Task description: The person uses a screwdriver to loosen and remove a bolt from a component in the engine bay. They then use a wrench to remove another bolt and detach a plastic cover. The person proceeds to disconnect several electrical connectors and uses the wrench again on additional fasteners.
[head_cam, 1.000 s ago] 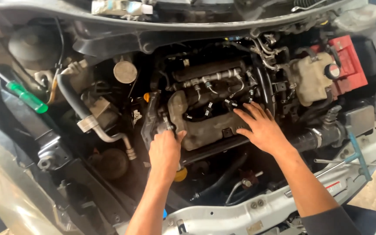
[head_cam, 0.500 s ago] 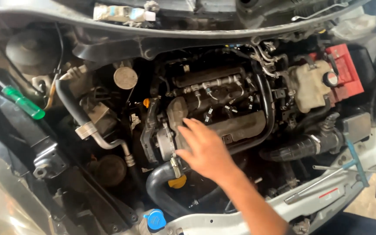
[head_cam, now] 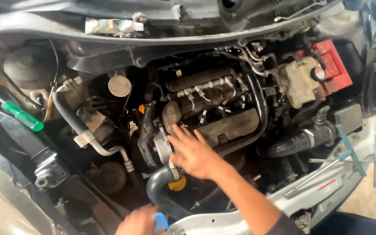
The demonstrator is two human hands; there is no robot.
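While fingers spread, the right hand (head_cam: pixel 195 153) presses a grimy, seemingly metal engine part (head_cam: pixel 162 147).

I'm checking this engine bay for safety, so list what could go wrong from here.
1. The right hand is spread on the engine, fingers beside the metal bracket; an edge there could cut or pinch them.
2. The cross wrench lies loose on the front panel and could slide off if knocked.
3. The left hand is low by the blue cap, half out of view, so it works nearly blind.
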